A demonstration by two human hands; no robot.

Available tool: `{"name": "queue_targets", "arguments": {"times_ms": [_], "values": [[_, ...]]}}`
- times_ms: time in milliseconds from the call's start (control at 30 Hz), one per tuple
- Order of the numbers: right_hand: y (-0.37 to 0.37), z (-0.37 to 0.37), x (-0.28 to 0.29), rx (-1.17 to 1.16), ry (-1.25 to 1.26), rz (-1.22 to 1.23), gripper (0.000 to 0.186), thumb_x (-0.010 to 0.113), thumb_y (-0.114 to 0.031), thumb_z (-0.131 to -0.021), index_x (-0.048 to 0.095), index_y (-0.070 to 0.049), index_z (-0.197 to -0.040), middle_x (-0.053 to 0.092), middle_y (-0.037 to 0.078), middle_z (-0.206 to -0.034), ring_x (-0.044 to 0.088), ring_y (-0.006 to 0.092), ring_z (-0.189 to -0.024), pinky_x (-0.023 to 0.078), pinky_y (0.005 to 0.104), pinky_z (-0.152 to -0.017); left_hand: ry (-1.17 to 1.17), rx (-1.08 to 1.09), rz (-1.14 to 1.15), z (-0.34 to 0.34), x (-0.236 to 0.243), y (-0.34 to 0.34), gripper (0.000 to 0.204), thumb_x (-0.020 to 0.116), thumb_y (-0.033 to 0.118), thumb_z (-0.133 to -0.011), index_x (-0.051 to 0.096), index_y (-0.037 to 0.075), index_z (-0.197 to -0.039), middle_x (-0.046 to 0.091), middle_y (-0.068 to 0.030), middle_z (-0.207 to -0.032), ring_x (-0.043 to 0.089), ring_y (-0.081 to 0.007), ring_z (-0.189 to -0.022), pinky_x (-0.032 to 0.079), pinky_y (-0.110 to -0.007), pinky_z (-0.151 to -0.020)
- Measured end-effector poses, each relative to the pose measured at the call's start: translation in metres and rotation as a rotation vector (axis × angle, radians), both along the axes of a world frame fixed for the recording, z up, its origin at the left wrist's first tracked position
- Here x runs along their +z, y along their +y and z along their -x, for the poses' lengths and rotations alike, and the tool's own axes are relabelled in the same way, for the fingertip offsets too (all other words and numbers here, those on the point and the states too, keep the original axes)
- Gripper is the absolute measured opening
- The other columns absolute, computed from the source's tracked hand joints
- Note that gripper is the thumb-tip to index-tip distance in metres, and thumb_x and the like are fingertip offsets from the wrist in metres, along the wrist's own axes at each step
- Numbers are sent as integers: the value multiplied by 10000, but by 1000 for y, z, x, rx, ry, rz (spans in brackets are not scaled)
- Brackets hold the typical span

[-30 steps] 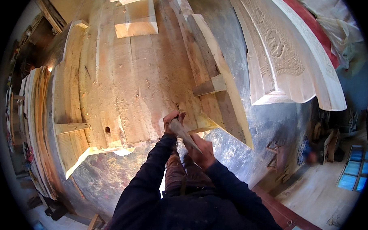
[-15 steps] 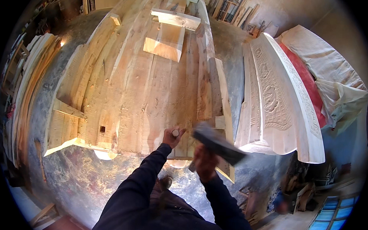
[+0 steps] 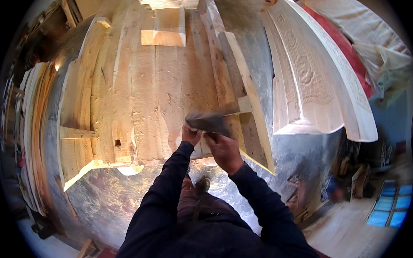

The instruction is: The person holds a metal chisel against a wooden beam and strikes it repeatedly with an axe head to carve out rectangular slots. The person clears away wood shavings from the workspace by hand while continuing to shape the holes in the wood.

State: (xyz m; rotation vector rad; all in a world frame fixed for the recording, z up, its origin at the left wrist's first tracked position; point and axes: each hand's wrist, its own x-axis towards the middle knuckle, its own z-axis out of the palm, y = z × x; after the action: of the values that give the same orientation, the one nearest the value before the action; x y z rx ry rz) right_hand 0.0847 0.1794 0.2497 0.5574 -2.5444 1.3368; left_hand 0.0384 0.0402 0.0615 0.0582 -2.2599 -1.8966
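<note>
My left hand is closed around an upright chisel, of which only the pale round handle end shows; its blade is hidden. Fingers wrapped, my right hand grips a hammer with a long dark head, smeared by motion. That head lies over the top of the chisel handle; whether they touch I cannot tell. Both hands are above the near edge of a large wooden panel made of several planks. A small square hole is cut through the panel left of my hands.
Wooden side rails border the panel, and a loose wood block lies farther up it. Right of it stands a carved pale wooden piece. Stacked boards lean at the left. Below is a stained floor.
The hammer has come left and down onto the chisel's handle end, my right hand moving up with it. My left hand keeps its grip. The whole view has shifted and turned slightly.
</note>
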Motion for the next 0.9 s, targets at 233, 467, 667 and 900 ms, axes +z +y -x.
{"name": "queue_targets", "arguments": {"times_ms": [233, 467, 667, 900], "values": [[55, -69, -52, -74, -342, -273, 259, 631, -298, -963, 619, -40, -974, 647, 234, -764, 644, 438, -737, 493, 521, -620, 225, -25, 185, -73, -22, 17, 117, 711, 140, -787, 672, 51, -852, 673, -136, -808, 680, -299, -753, 529, -388, -651], [159, -180, -133, -233, -480, -644, 194, 610, -256, -964, 644, -66, -945, 627, 199, -726, 638, 413, -647, 509, 511, -580, -210, 145, -119, 65, -29, -6, 306, 762, 188, -882, 604, 65, -651, 598, 18, -623, 521, -109, -567, 442, -316, -553], [189, -268, -147, -294, -727, -665, 400, 581, -386, -977, 622, 3, -890, 633, 261, -675, 642, 475, -666, 498, 565, -597, -109, 169, -168, 63, -29, 12, 294, 761, 179, -900, 624, 81, -659, 597, 23, -628, 552, -92, -570, 466, -297, -545], [165, -309, -149, -401, -1098, -535, 431, 523, -413, -985, 660, -8, -928, 679, 262, -817, 663, 480, -786, 515, 571, -714, -1180, -186, -740, 195, 0, -58, 555, 588, 442, -1006, 260, 233, -610, 216, 90, -502, 197, -70, -387, 154, -270, -373]]}}
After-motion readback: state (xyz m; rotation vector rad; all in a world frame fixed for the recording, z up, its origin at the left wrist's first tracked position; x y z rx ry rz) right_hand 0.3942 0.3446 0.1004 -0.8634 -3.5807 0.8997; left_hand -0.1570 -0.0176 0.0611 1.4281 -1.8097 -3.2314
